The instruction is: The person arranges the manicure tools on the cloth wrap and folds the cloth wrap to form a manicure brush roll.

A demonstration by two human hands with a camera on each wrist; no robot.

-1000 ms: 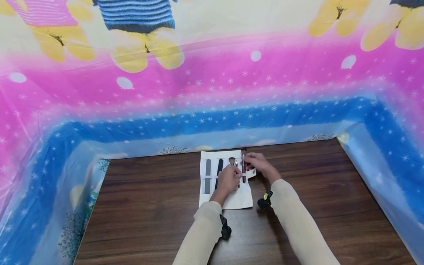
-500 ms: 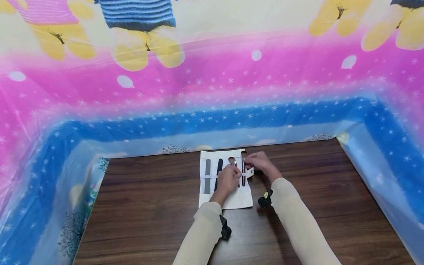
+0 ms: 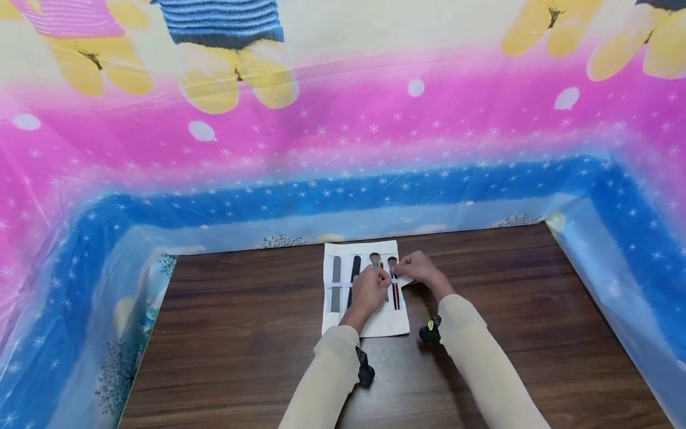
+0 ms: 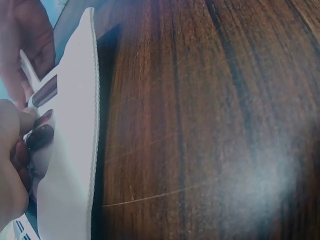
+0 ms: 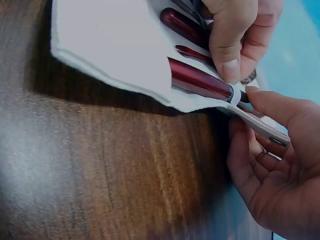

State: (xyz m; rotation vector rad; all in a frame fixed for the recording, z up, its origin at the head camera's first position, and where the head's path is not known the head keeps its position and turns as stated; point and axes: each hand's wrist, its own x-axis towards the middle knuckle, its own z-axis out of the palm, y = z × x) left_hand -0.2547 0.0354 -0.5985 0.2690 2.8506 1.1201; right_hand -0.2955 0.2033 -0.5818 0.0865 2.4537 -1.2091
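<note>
A white fabric brush roll lies unrolled near the table's far edge. At its right side, my right hand pinches a makeup brush close under its bristles. The brush's dark red handle runs through a white elastic loop, its end inside the lower pocket. My right fingers also reach behind the roll's side tab. The left hand pinches at the elastic beside that handle, its thumb against the loop in the right wrist view. Another makeup brush is partly hidden behind the left hand.
A grey nail file and a black one sit in the roll's left slots. Dark wood tabletop surrounds the roll. A patterned cloth hangs behind and along both sides.
The right hand has slid the brush down toward the near edge, through the loop; its handle is lower and the bristles are now inside the roll's top edge. The left hand stays in place.
</note>
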